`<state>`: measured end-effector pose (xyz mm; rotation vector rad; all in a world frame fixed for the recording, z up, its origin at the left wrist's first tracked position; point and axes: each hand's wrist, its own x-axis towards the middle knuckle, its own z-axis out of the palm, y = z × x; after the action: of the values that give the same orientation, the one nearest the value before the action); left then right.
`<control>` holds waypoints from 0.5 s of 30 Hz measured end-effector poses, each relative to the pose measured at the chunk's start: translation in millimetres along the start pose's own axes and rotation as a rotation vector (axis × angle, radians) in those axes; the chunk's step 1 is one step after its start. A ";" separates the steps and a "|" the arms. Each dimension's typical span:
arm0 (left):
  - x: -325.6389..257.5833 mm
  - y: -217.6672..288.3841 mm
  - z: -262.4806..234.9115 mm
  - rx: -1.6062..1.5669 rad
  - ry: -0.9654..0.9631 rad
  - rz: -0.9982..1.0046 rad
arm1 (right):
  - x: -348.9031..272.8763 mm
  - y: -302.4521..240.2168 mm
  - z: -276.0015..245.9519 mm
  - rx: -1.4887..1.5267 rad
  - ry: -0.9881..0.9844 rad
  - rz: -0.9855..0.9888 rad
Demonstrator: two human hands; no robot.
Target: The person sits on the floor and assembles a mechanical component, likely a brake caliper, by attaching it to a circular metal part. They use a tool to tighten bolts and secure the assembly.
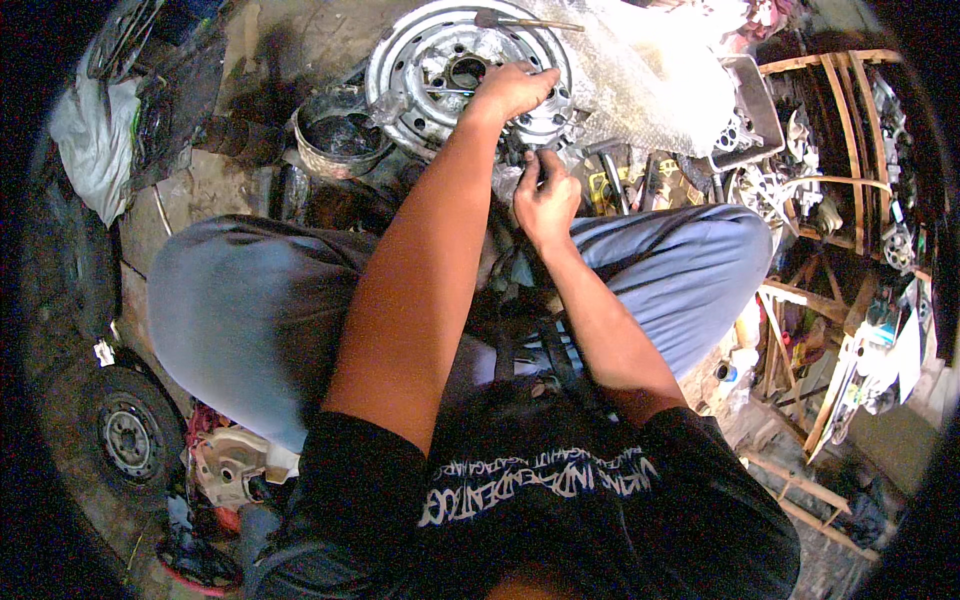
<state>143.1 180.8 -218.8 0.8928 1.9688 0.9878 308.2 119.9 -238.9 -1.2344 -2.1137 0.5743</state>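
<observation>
A silvery wheel rim (395,75) lies flat in front of my crossed legs. Over its right half reaches my left hand (513,92), its fingers curled and closed; whatever they hold is hidden. Closer to me, my right hand (548,200) is closed in a pinch at the rim's near edge. Its fingertips meet a small dark part (517,150) whose kind I cannot make out. A brush with a wooden handle (540,22) rests across the rim's far side.
Left of the rim stands a round tub (345,140) with dark contents. Clear bubble wrap (640,85) and a grey tray (760,110) of metal parts lie to the right. Wooden racks (850,150) stand farther right. A tyred wheel (130,440) is at lower left, beside a cream-coloured casing (235,465).
</observation>
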 end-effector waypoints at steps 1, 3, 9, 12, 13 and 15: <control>-0.9 1.2 -0.9 0.019 0.000 0.006 | 1.7 7.0 3.2 -0.006 0.040 0.067; -2.0 2.1 1.0 0.012 0.027 -0.016 | 10.6 22.5 6.8 -0.014 0.121 0.202; 8.8 -10.1 -0.6 -0.028 -0.072 -0.037 | 9.8 -4.6 -3.3 0.087 0.007 0.018; 3.4 -3.8 1.7 -0.015 -0.031 -0.028 | 15.5 -7.1 -7.0 0.103 0.016 0.094; 2.4 -2.3 1.3 -0.016 -0.035 -0.024 | 21.1 -3.1 -9.5 0.156 0.055 0.157; 4.3 -4.6 1.2 0.008 -0.026 -0.017 | 26.4 -0.9 -13.9 0.040 0.102 0.267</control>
<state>140.9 182.6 -224.5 0.8872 1.9566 0.9545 307.5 143.6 -220.7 -1.5027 -1.8585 0.6502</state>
